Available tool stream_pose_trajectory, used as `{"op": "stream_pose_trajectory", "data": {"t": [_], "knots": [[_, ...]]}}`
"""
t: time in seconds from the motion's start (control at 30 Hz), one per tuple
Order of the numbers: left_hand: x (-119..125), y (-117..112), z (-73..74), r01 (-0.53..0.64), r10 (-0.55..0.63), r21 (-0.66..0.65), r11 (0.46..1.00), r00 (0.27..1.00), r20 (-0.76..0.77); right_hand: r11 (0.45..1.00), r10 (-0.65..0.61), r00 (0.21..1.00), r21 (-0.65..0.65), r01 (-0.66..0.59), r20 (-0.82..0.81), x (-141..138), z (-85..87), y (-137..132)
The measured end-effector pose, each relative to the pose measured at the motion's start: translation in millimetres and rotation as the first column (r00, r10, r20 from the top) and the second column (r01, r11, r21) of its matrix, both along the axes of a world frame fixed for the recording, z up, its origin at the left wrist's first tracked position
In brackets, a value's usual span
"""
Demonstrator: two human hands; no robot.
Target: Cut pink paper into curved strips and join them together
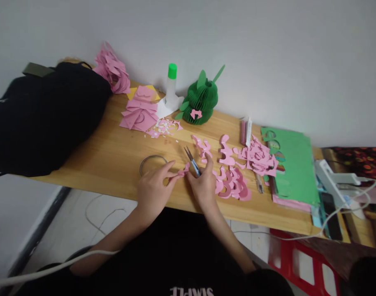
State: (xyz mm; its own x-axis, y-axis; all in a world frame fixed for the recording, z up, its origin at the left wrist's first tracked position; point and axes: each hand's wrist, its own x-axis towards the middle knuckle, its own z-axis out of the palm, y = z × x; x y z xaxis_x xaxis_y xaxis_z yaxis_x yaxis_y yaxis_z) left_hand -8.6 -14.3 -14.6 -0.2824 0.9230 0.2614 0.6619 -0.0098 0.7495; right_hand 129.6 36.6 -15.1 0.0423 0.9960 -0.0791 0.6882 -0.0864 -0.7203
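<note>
My left hand (152,185) pinches a small pink paper piece (184,169) just above the wooden table (114,156). My right hand (203,183) grips small scissors (192,161), blades open and pointing away from me, right beside that piece. Cut pink paper shapes (233,183) lie in a pile to the right of my right hand, and more pink shapes (226,152) lie beyond it. A wire ring (151,161) lies flat on the table just past my left hand.
A green paper ornament (200,100) and a green-capped glue bottle (171,84) stand by the wall. Folded pink paper (140,113) lies at back left beside a black bag (42,115). Green and pink sheets (291,168) are stacked at right, next to a power strip (328,174).
</note>
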Motion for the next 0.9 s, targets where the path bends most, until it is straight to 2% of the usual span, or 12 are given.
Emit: {"op": "stream_pose_trajectory", "data": {"t": [0.17, 0.3, 0.43, 0.5, 0.57, 0.63, 0.7, 0.73, 0.8, 0.87, 0.9], "knots": [[-2.3, -6.9, 0.5, 0.003, 0.066, -0.285, 0.958, 0.970, 0.233, 0.998, 0.015, 0.993, -0.060, -0.008, 0.121, 0.9, -1.6, -3.2], [-3.7, -8.5, 5.5, -0.017, 0.112, -0.328, 0.945, 0.956, 0.272, 0.995, 0.050, 0.982, -0.097, -0.033, 0.183, 1.2, 1.6, 0.7], [-4.0, -9.9, 2.4, -0.082, 0.122, -0.233, 0.969, 0.979, 0.165, 0.994, 0.073, 0.972, -0.091, -0.053, 0.223, 3.1, 2.4, 3.2], [-5.0, -9.5, -2.5, -0.077, 0.088, -0.154, 0.985, 0.994, 0.071, 0.994, 0.091, 0.969, -0.084, -0.073, 0.230, 4.8, 2.9, 5.1], [-7.4, -7.5, -7.7, -0.033, 0.030, -0.043, 0.999, 0.997, -0.071, 0.990, 0.123, 0.962, -0.100, -0.102, 0.243, 6.5, 3.7, 8.2], [-11.6, -3.9, -11.4, 0.076, -0.052, 0.093, 0.993, 0.968, -0.245, 0.983, 0.168, 0.952, -0.119, -0.142, 0.257, 8.2, 4.4, 12.1], [-17.2, 1.0, -12.4, 0.288, -0.209, 0.157, 0.945, 0.898, -0.387, 0.976, 0.206, 0.941, -0.119, -0.180, 0.268, 9.5, 4.7, 15.9], [-20.1, 3.7, -11.7, 0.417, -0.330, 0.134, 0.899, 0.845, -0.421, 0.974, 0.221, 0.937, -0.115, -0.196, 0.272, 10.0, 4.7, 17.4], [-25.5, 9.8, -7.9, 0.638, -0.575, 0.033, 0.770, 0.715, -0.397, 0.970, 0.236, 0.932, -0.116, -0.212, 0.276, 10.6, 4.7, 19.4], [-29.3, 15.9, -2.2, 0.752, -0.725, -0.064, 0.657, 0.606, -0.327, 0.970, 0.237, 0.932, -0.127, -0.209, 0.275, 10.8, 4.9, 20.1], [-30.5, 18.7, 1.0, 0.771, -0.756, -0.096, 0.630, 0.580, -0.303, 0.969, 0.236, 0.933, -0.135, -0.206, 0.273, 10.8, 5.1, 20.1]]}}
